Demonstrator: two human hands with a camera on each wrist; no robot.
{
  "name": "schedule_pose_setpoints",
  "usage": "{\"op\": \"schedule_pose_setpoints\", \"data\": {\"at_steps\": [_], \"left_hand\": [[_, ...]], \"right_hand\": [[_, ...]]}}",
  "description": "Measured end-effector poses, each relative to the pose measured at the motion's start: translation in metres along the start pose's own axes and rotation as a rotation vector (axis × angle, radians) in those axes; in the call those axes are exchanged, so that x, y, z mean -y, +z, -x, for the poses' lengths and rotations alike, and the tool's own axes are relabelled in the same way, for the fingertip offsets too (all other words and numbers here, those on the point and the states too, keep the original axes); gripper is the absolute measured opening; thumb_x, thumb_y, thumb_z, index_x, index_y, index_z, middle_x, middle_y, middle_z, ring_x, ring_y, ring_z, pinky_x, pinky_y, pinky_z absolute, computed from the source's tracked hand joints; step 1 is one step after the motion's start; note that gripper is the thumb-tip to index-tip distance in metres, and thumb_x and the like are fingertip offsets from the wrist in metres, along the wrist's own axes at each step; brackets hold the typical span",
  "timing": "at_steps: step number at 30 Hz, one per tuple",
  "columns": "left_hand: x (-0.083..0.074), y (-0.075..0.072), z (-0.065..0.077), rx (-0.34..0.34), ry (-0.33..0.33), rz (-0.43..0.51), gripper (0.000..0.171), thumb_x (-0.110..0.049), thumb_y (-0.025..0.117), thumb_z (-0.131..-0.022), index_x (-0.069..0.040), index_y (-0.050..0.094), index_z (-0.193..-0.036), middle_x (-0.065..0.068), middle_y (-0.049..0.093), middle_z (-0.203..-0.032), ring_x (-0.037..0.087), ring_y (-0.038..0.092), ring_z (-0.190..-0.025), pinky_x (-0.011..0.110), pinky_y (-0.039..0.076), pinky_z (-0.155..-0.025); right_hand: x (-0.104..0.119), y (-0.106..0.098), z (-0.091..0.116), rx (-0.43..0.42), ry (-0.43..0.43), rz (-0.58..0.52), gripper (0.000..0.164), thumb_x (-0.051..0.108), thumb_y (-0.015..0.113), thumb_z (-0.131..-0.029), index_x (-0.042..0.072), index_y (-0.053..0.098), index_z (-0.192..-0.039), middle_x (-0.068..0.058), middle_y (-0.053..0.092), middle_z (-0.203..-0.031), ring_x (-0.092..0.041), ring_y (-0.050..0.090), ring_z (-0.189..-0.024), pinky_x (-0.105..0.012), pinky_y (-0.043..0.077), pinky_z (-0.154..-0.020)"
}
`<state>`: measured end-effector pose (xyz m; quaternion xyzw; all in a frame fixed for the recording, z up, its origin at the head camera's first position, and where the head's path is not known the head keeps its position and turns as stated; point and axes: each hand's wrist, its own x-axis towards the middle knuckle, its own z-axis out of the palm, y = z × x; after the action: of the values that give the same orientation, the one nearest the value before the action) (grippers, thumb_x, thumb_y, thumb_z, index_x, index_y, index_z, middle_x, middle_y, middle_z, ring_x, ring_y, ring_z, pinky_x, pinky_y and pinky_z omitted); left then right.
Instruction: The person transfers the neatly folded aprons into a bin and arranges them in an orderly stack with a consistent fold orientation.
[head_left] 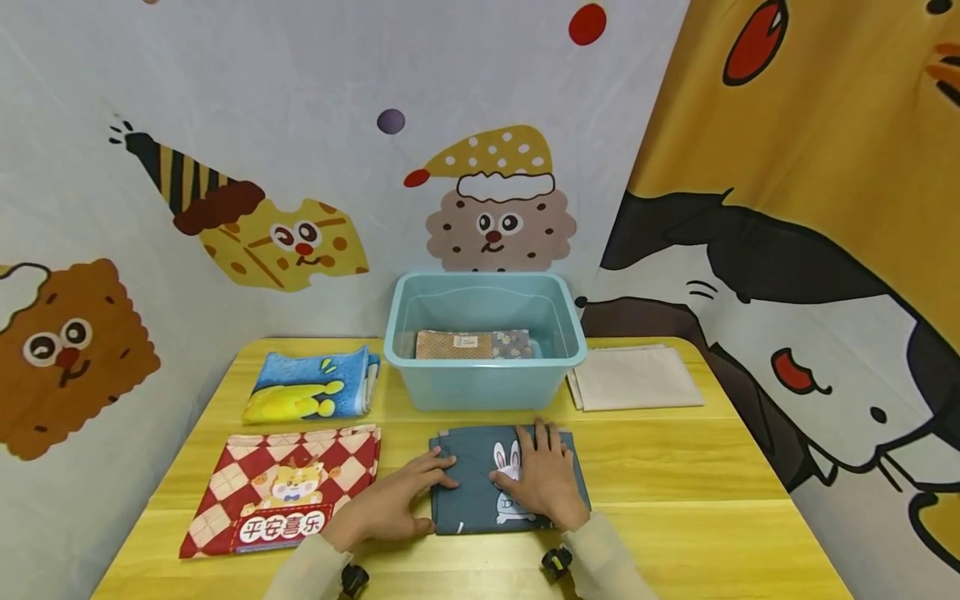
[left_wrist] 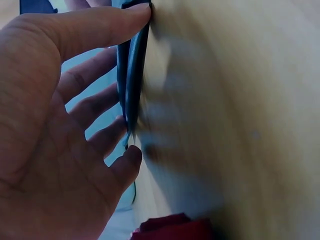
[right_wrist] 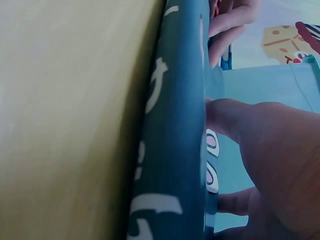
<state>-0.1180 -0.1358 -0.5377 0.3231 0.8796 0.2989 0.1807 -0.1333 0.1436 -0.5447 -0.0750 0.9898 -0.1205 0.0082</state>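
In the head view, the grey-blue cloth [head_left: 467, 492] lies folded near the middle of the table [head_left: 675, 475], on the near side of the light-blue bin [head_left: 483, 387]. The right hand [head_left: 546, 475] presses on it, fingers spread; the left hand [head_left: 393, 500] touches its left edge, fingers apart. Its folding looks finished, with some smoothing perhaps left. One patterned cloth [head_left: 442, 344] already sits in the bin, its white label [head_left: 465, 341] too small to read. Outside lie a beige cloth [head_left: 637, 379], right, a blue-and-yellow cloth [head_left: 311, 387], far left, and a red checked cloth [head_left: 292, 487], near left, reading 平安喜乐.

In the left wrist view, thumb and fingers stand apart along the grey-blue cloth's layered edge.

In the right wrist view, white lettering shows on its near fold, too cut off to read.
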Motion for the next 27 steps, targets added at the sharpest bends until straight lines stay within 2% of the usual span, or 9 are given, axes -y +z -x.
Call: {"op": "schedule_pose_setpoints", "data": {"at_steps": [7,12,16,20,27], "left_hand": [[-0.001,0.002,0.0,-0.055,0.015,0.068,0.062,-0.012,0.08,-0.082,-0.025,0.062,-0.139,0.001,0.036,-0.165,0.035,0.023,-0.158,0.058,0.035,-0.12],[-0.001,0.002,0.0,-0.124,-0.002,0.097,0.069,-0.01,0.082,-0.081,-0.024,0.057,-0.144,0.007,0.038,-0.163,0.036,0.034,-0.153,0.06,0.039,-0.117],[-0.001,0.003,-0.001,-0.198,-0.012,0.142,0.072,-0.009,0.082,-0.085,-0.02,0.052,-0.149,0.011,0.041,-0.16,0.037,0.041,-0.148,0.061,0.041,-0.115],[-0.002,0.005,-0.003,-0.295,-0.056,0.255,0.073,-0.008,0.08,-0.088,-0.017,0.046,-0.153,0.011,0.046,-0.155,0.036,0.048,-0.143,0.055,0.045,-0.112],[-0.008,0.008,-0.008,-0.434,-0.178,0.549,0.069,-0.005,0.077,-0.09,-0.013,0.047,-0.152,0.02,0.051,-0.148,0.042,0.052,-0.137,0.05,0.053,-0.105]], "right_hand": [[-0.01,-0.007,-0.001,0.035,-0.031,-0.066,0.086,0.06,0.074,-0.086,0.009,0.05,-0.15,-0.026,0.038,-0.159,-0.05,0.034,-0.146,-0.073,0.037,-0.107],[-0.019,-0.018,-0.002,0.063,-0.067,-0.138,0.075,0.046,0.078,-0.088,0.006,0.054,-0.146,-0.027,0.041,-0.157,-0.049,0.039,-0.143,-0.072,0.036,-0.109],[-0.026,-0.027,-0.003,0.061,-0.081,-0.205,0.067,0.038,0.079,-0.088,0.002,0.059,-0.14,-0.029,0.047,-0.153,-0.048,0.046,-0.139,-0.066,0.041,-0.111],[-0.035,-0.032,-0.005,0.069,-0.081,-0.256,0.062,0.035,0.079,-0.089,0.002,0.061,-0.139,-0.028,0.048,-0.152,-0.046,0.047,-0.14,-0.06,0.043,-0.113],[-0.055,-0.038,-0.002,0.064,-0.038,-0.32,0.062,0.034,0.077,-0.092,0.004,0.058,-0.142,-0.026,0.047,-0.154,-0.046,0.047,-0.14,-0.061,0.042,-0.113]]}}
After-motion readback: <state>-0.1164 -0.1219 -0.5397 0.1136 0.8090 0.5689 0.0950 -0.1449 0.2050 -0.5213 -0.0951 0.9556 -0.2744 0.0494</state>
